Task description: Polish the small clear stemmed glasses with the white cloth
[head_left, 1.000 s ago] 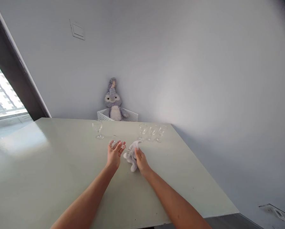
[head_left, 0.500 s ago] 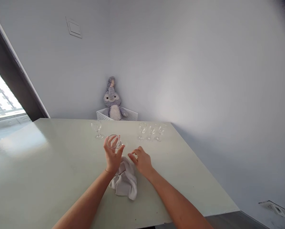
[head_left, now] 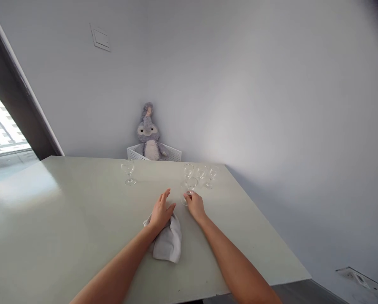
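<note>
My right hand (head_left: 195, 205) pinches the stem of a clear goblet (head_left: 191, 183) low over the table, its bowl facing up. Whether its foot touches the tabletop I cannot tell. My left hand (head_left: 161, 210) is open with fingers apart, over the upper part of a crumpled pale cloth (head_left: 168, 242), and holds nothing. Behind the held goblet stand three more glasses: one partly covered (head_left: 188, 169), a middle one (head_left: 201, 172) and a right one (head_left: 212, 172). A lone goblet (head_left: 128, 169) stands upright at the far left.
The pale table (head_left: 90, 211) meets a wall along its right side. Beyond its back edge, a grey plush toy (head_left: 149, 131) sits in a white perforated basket (head_left: 174, 154). A wall socket (head_left: 360, 279) is low on the right.
The goblet has passed from my left hand to my right hand and moved right, near the row of glasses. My left hand has opened and come down over the cloth.
</note>
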A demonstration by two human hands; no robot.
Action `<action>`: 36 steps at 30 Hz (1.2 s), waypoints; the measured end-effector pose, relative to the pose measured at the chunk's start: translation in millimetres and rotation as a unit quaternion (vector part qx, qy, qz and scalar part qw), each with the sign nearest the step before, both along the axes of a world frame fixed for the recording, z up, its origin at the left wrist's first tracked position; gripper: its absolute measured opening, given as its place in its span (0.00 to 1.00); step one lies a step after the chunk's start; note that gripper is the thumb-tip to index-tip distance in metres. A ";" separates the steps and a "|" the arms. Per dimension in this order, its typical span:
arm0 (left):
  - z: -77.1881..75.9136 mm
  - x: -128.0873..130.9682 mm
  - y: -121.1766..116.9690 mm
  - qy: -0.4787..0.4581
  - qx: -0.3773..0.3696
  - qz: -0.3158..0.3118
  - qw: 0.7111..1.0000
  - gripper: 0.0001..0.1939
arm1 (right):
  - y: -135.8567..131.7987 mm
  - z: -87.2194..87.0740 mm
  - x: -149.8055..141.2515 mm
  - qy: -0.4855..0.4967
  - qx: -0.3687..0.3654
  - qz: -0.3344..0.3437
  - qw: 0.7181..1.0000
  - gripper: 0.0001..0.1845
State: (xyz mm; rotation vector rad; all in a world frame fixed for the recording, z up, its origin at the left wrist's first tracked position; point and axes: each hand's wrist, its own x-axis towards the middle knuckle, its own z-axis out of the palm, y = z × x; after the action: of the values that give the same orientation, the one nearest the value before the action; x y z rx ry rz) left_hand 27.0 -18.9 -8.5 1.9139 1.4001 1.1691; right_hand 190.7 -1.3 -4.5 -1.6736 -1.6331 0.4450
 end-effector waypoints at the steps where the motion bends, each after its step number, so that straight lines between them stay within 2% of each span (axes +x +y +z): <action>1: -3.2 -1.5 3.4 -0.008 -0.021 0.009 1.000 0.25 | 4.6 -0.9 3.4 0.005 -0.005 -0.010 1.000 0.15; 5: -10.7 -2.8 11.0 -0.057 -0.060 0.017 0.996 0.22 | 18.8 -4.0 8.8 0.021 -0.024 -0.030 0.999 0.15; 12: -11.2 -2.7 12.5 -0.164 -0.080 0.024 0.983 0.19 | 36.9 -3.0 6.3 0.043 -0.032 -0.037 0.998 0.13; 17: -7.5 -3.3 11.7 -0.282 -0.078 0.039 0.955 0.17 | 23.4 -2.5 12.6 0.060 -0.035 -0.063 0.996 0.15; 20: -1.2 -7.5 13.5 -0.379 -0.053 0.097 0.919 0.15 | 2.0 1.2 11.3 0.060 -0.035 -0.056 0.996 0.13; 25: 11.9 -24.7 20.4 -0.466 -0.022 0.177 0.866 0.12 | -20.3 12.6 -13.9 0.048 -0.076 0.077 0.993 0.19; 28: 17.8 -40.6 27.0 -0.527 -0.030 0.206 0.824 0.13 | -20.5 11.9 -32.5 0.062 -0.106 0.139 0.983 0.15; 31: 23.0 -60.8 39.6 -0.596 -0.067 0.212 0.771 0.15 | -18.4 4.9 -42.0 0.103 -0.121 0.170 0.973 0.12; 36: 34.4 -89.9 70.8 -0.691 -0.153 0.153 0.690 0.21 | -18.4 -3.7 -32.8 0.247 -0.128 0.188 0.942 0.15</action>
State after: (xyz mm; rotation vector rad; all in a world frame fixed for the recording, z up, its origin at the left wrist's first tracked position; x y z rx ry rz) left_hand -62.9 52.0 25.9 0.1686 0.8388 1.7380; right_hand 157.9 -19.6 -8.1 -1.2685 -1.5464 1.2091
